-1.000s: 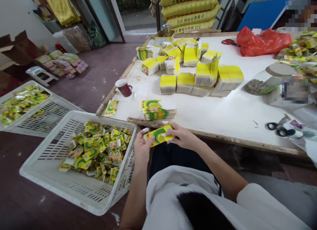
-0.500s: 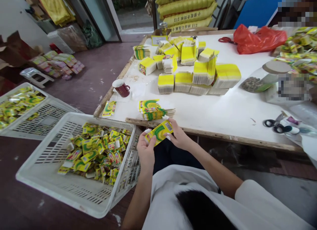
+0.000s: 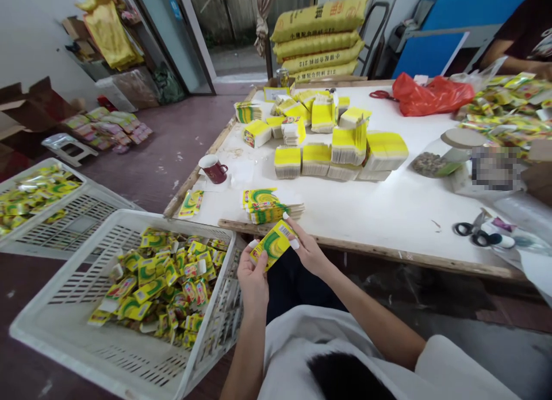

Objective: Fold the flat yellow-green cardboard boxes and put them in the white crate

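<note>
Yellow-and-green printed card carton: tilted above the lap, just short of the table edge, its barcode end toward the right.
Left hand: clasps the carton's near end between thumb and white-tipped fingers.
Right hand: white-tipped digits at the barcode end; whether they pinch it, I cannot tell.
Step in hand: I judge it to be the working of one carton between both hands.
Next move: calls, I think, for light, even pressure at both ends, lest the thin card crease.
White tabletop with wooden edging: a fanned stack of matching cartons near the edge; dark red mug beyond; crumpled red plastic bag farther off.
White slatted plastic crate: left of the lap, loaded with small yellow packs.
Room: brownish-red floor; piled yellow sacks behind the table.
</note>
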A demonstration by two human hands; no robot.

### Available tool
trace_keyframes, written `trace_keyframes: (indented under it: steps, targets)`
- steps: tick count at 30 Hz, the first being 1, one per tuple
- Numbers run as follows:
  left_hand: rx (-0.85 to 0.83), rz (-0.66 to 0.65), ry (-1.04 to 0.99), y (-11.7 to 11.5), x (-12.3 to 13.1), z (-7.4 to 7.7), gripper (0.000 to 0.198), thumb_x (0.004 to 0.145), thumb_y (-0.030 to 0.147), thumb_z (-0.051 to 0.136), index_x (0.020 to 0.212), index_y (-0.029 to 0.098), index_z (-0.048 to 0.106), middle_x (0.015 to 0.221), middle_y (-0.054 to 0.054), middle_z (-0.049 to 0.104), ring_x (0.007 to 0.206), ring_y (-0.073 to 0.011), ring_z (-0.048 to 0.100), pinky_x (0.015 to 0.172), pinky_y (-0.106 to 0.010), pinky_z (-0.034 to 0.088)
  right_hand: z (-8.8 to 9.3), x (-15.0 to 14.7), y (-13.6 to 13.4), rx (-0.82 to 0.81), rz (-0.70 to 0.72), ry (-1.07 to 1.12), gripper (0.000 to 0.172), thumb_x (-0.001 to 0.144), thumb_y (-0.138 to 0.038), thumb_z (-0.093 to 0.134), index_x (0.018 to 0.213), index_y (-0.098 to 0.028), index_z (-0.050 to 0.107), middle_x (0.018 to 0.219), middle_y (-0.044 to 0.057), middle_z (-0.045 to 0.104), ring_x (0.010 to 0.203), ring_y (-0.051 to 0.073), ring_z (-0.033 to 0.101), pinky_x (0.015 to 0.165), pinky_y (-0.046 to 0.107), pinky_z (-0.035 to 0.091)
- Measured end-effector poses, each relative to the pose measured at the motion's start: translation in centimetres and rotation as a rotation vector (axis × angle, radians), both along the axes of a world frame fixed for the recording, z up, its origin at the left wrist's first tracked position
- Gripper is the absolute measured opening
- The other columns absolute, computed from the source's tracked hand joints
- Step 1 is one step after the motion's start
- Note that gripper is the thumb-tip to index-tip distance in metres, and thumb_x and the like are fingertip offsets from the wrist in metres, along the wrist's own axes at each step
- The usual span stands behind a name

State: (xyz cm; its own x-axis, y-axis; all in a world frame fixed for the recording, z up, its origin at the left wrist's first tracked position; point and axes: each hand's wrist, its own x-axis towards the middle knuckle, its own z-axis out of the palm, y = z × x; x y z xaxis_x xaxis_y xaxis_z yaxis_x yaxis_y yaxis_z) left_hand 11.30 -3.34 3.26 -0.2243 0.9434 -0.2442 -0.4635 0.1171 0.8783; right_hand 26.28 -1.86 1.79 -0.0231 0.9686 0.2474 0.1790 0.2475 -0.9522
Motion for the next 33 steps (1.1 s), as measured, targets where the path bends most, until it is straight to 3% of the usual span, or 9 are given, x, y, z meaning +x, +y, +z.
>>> trace_keyframes:
  steps: [3,6,9,12,14,17,23,28,33]
  targets:
    - [0.121,0.199,0.262,1.0,-3.5,-0.3,0.047,0.071,0.04,0.081,0.108,0.02,0.062,0.09,0.0,0.068,0.08,-0.013,0.066,0.08,-0.025,0.053,-0.2,0.5,0.5,0.052,0.037,-0.056,0.055,0.099,-0.047,0.042,0.145,-0.018,0.044,0.109,0.01,0.072,0.098,0.021,0.071,0.088,0.038,0.058]
    - [0.201,0.559,0.534,1.9,-9.7,-1.2,0.042,0.073,0.042,0.077,0.103,0.02,0.058,0.098,-0.002,0.062,0.095,-0.0187,0.063,0.097,-0.038,0.049,0.8,1.4,2.2,0.092,-0.102,-0.278,0.033,0.095,-0.032,0.048,0.121,-0.019,0.063,0.098,0.008,0.073,0.087,0.02,0.071,0.082,0.036,0.058]
    - [0.031,0.664,0.895,1.9,-15.7,-2.8,0.051,0.067,0.046,0.076,0.104,0.019,0.056,0.115,-0.009,0.053,0.119,-0.0318,0.052,0.109,-0.055,0.038,2.4,1.8,5.4,0.084,-0.207,-0.428,0.021,0.09,-0.022,0.052,0.105,-0.018,0.067,0.101,0.01,0.071,0.091,0.023,0.067,0.086,0.038,0.054]
    - [-0.102,0.667,1.132,1.1,-18.0,-4.6,0.058,0.059,0.048,0.077,0.103,0.016,0.056,0.129,-0.015,0.042,0.135,-0.0422,0.035,0.116,-0.061,0.023,3.7,1.3,8.8,0.047,-0.247,-0.531,0.02,0.089,-0.022,0.058,0.107,-0.017,0.064,0.11,0.014,0.066,0.105,0.027,0.061,0.096,0.043,0.048]
    - [-0.075,0.62,1.111,0.6,-17.2,-5.4,0.059,0.061,0.052,0.076,0.105,0.017,0.056,0.132,-0.015,0.041,0.136,-0.0407,0.035,0.116,-0.058,0.027,4.1,0.5,10.5,-0.003,-0.26,-0.614,0.018,0.085,-0.023,0.066,0.101,-0.016,0.064,0.107,0.017,0.064,0.108,0.031,0.058,0.097,0.047,0.046]
    - [-0.015,0.485,0.877,0.3,-14.3,-5.8,0.059,0.062,0.054,0.077,0.105,0.019,0.058,0.133,-0.014,0.044,0.132,-0.0359,0.042,0.108,-0.052,0.04,4.0,-0.4,11.8,-0.077,-0.259,-0.717,0.017,0.079,-0.021,0.074,0.09,-0.017,0.061,0.101,0.017,0.063,0.106,0.033,0.057,0.094,0.048,0.045]
    - [0.061,0.265,0.598,0.4,-9.0,-4.8,0.05,0.072,0.051,0.075,0.108,0.02,0.061,0.116,-0.011,0.063,0.115,-0.0267,0.06,0.096,-0.039,0.052,4.6,-0.8,11.2,-0.087,-0.25,-0.755,0.024,0.079,-0.014,0.069,0.095,-0.018,0.052,0.1,0.014,0.064,0.099,0.03,0.058,0.088,0.043,0.045]
    - [0.23,0.06,0.117,0.1,-4.6,-3.7,0.062,0.068,0.061,0.077,0.116,0.025,0.062,0.13,-0.01,0.061,0.118,-0.0268,0.059,0.094,-0.038,0.052,4.5,-2.0,6.4,-0.045,-0.188,-0.647,0.026,0.08,-0.017,0.062,0.1,-0.021,0.045,0.091,0.004,0.062,0.079,0.021,0.059,0.072,0.032,0.046]
    - [0.289,0.049,-0.176,-0.1,-2.0,-1.6,0.059,0.072,0.075,0.063,0.101,0.024,0.067,0.102,-0.007,0.067,0.101,-0.0246,0.064,0.092,-0.038,0.052,2.0,-5.1,-0.8,-0.208,0.28,-0.147,0.032,0.072,-0.015,0.067,0.086,-0.024,0.04,0.074,-0.006,0.054,0.062,0.012,0.05,0.057,0.023,0.04]
